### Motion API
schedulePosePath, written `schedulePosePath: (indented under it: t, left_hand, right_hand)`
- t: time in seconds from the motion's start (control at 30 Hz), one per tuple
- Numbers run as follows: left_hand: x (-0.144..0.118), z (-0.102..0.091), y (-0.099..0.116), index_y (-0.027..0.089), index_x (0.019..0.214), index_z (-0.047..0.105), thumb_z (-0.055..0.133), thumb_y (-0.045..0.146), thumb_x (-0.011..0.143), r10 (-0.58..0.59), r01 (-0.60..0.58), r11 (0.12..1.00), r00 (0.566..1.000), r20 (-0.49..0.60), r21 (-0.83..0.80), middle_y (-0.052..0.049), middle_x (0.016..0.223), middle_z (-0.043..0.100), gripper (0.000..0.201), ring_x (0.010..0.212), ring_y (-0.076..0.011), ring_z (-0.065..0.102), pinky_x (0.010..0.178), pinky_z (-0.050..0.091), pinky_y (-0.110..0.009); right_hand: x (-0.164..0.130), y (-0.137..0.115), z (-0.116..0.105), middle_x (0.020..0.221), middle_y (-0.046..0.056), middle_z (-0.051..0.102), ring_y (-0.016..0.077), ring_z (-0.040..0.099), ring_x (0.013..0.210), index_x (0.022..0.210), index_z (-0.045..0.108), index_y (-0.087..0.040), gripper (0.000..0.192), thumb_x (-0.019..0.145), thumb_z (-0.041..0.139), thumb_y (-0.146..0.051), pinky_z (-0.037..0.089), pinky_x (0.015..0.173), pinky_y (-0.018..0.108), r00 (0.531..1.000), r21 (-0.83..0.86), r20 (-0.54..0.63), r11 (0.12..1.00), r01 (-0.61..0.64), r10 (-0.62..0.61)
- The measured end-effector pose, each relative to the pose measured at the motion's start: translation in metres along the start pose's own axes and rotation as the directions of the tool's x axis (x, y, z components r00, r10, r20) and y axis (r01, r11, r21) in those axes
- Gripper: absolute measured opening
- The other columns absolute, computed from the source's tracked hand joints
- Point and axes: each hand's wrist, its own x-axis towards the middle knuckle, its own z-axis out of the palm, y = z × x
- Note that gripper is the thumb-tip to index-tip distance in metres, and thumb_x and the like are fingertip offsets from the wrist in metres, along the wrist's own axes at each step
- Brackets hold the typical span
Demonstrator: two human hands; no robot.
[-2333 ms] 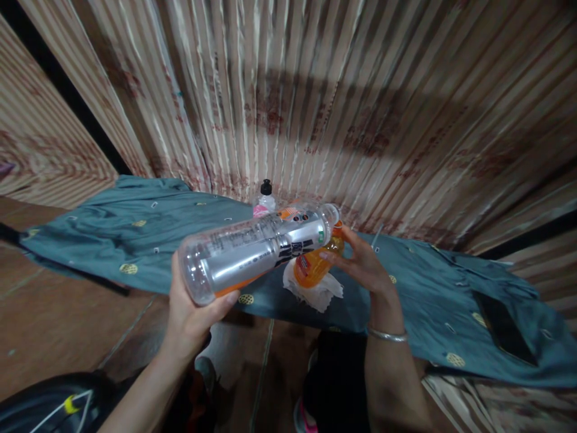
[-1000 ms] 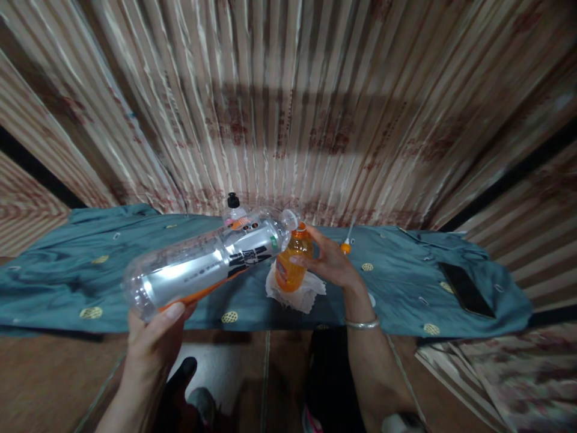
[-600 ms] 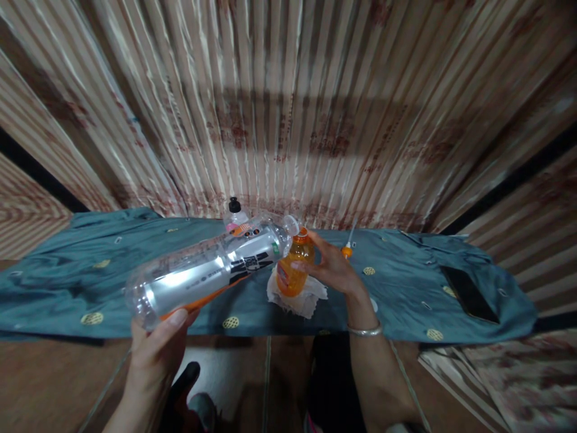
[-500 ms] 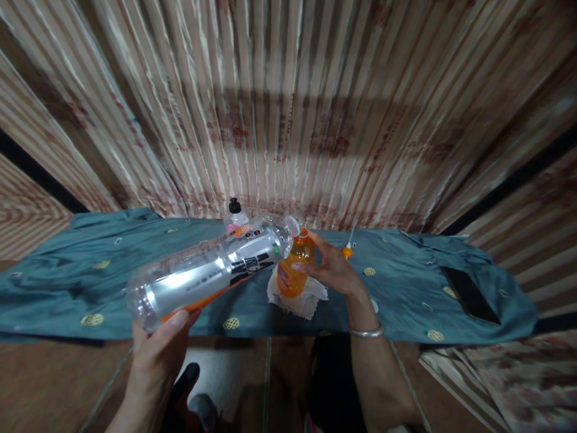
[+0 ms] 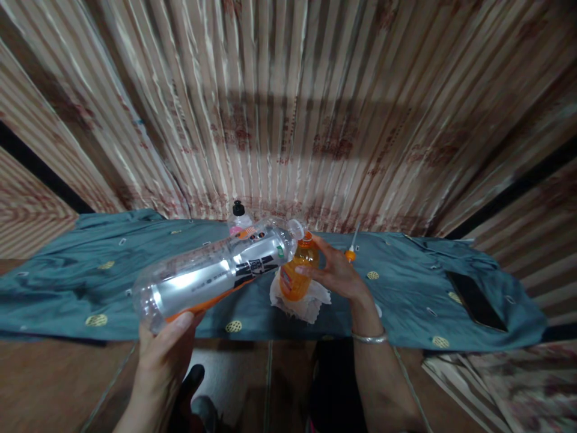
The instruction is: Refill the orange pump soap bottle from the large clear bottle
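Note:
My left hand grips the base end of a large clear plastic bottle with a silver label. The bottle lies tilted almost flat, its open mouth right over the neck of a small bottle of orange liquid. My right hand is wrapped around the small bottle and holds it upright on a crumpled white tissue. Both stand over a surface draped in a teal cloth.
A small bottle with a black cap stands behind the large one. An orange-tipped thin tool lies right of my hand. A dark phone rests on the cloth at far right. A striped curtain hangs behind.
The large bottle stays tipped at the small one's neck, and both hands keep their grips. The view has drifted slightly.

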Motion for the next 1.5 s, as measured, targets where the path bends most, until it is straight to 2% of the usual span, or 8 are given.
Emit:
schedulePosePath:
  t: [0.17, 0.3, 0.43, 0.57, 0.73, 0.83, 1.07, 1.5]
  left_hand:
    - [0.001, -0.003, -0.001, 0.029, 0.114, 0.08, 0.096, 0.037, 0.055, 0.007, -0.007, 1.0, 1.0, 0.003, 0.011, -0.001, 0.109, 0.082, 0.062, 0.107, -0.0261, 0.076, 0.093, 0.064, -0.033]
    - [0.007, -0.006, -0.002, 0.026, 0.134, 0.072, 0.092, 0.036, 0.061, 0.007, -0.011, 0.999, 0.994, 0.11, 0.034, -0.01, 0.133, 0.076, 0.076, 0.125, -0.0351, 0.069, 0.105, 0.06, -0.046]
    - [0.011, -0.006, 0.0, 0.022, 0.137, 0.071, 0.09, 0.037, 0.062, 0.045, -0.055, 0.997, 0.982, 0.186, 0.049, -0.017, 0.143, 0.07, 0.079, 0.13, -0.0442, 0.066, 0.102, 0.061, -0.057]
    - [0.009, -0.004, 0.0, 0.025, 0.133, 0.074, 0.091, 0.033, 0.059, 0.037, -0.042, 0.999, 0.992, 0.124, 0.034, -0.013, 0.136, 0.075, 0.076, 0.126, -0.0406, 0.069, 0.099, 0.064, -0.051]
    - [0.009, -0.008, -0.005, 0.027, 0.108, 0.083, 0.094, 0.033, 0.055, 0.053, -0.053, 0.998, 0.998, 0.03, 0.013, -0.007, 0.104, 0.083, 0.055, 0.101, -0.0301, 0.078, 0.09, 0.066, -0.041]
    - [0.011, -0.01, -0.006, 0.027, 0.106, 0.083, 0.094, 0.034, 0.054, 0.056, -0.056, 0.998, 0.998, 0.037, 0.016, -0.004, 0.093, 0.083, 0.053, 0.094, -0.0261, 0.078, 0.098, 0.063, -0.04]
    - [0.007, -0.003, -0.002, 0.027, 0.115, 0.081, 0.095, 0.036, 0.052, 0.038, -0.039, 0.999, 0.999, 0.03, 0.022, -0.005, 0.107, 0.083, 0.065, 0.115, -0.0308, 0.075, 0.11, 0.057, -0.042]
    - [0.01, -0.007, -0.004, 0.025, 0.121, 0.079, 0.095, 0.035, 0.053, 0.045, -0.046, 0.998, 0.999, 0.015, 0.039, -0.008, 0.105, 0.084, 0.071, 0.106, -0.0303, 0.077, 0.099, 0.063, -0.038]
  right_hand:
    - [-0.001, 0.005, 0.001, 0.148, 0.01, 0.068, 0.0341, 0.062, 0.138, 0.149, 0.057, -0.028, 0.076, 0.082, 0.084, -0.051, 0.046, 0.12, 0.055, 1.0, -0.015, -0.022, 1.0, 0.008, -0.008]
    - [-0.001, 0.002, 0.0, 0.147, 0.01, 0.069, 0.0342, 0.063, 0.137, 0.149, 0.057, -0.029, 0.074, 0.082, 0.084, -0.05, 0.047, 0.118, 0.055, 1.0, -0.01, -0.013, 1.0, 0.012, -0.012]
    - [-0.001, 0.001, 0.0, 0.145, 0.009, 0.07, 0.0331, 0.064, 0.135, 0.147, 0.058, -0.028, 0.072, 0.083, 0.083, -0.05, 0.048, 0.117, 0.053, 1.0, 0.011, -0.014, 1.0, 0.026, -0.026]
    - [-0.001, 0.002, 0.001, 0.144, 0.009, 0.07, 0.033, 0.065, 0.134, 0.146, 0.06, -0.028, 0.07, 0.084, 0.082, -0.051, 0.048, 0.117, 0.053, 0.999, 0.009, -0.022, 0.999, 0.032, -0.032]
    - [-0.001, 0.004, 0.001, 0.144, 0.009, 0.07, 0.0334, 0.065, 0.133, 0.146, 0.059, -0.028, 0.072, 0.082, 0.083, -0.051, 0.048, 0.118, 0.054, 1.0, 0.014, -0.02, 1.0, 0.013, -0.012]
    - [0.0, 0.005, 0.001, 0.144, 0.009, 0.07, 0.0328, 0.066, 0.133, 0.147, 0.059, -0.029, 0.073, 0.082, 0.084, -0.052, 0.048, 0.118, 0.053, 1.0, 0.009, -0.017, 1.0, 0.004, -0.004]
    - [-0.001, 0.006, 0.001, 0.143, 0.009, 0.07, 0.0335, 0.066, 0.132, 0.147, 0.06, -0.028, 0.072, 0.083, 0.082, -0.054, 0.049, 0.116, 0.053, 0.999, 0.004, -0.029, 1.0, 0.02, -0.02]
    - [0.0, 0.003, -0.001, 0.143, 0.008, 0.071, 0.0328, 0.065, 0.133, 0.146, 0.06, -0.029, 0.07, 0.083, 0.083, -0.05, 0.049, 0.116, 0.052, 1.0, -0.005, -0.018, 1.0, 0.006, -0.006]
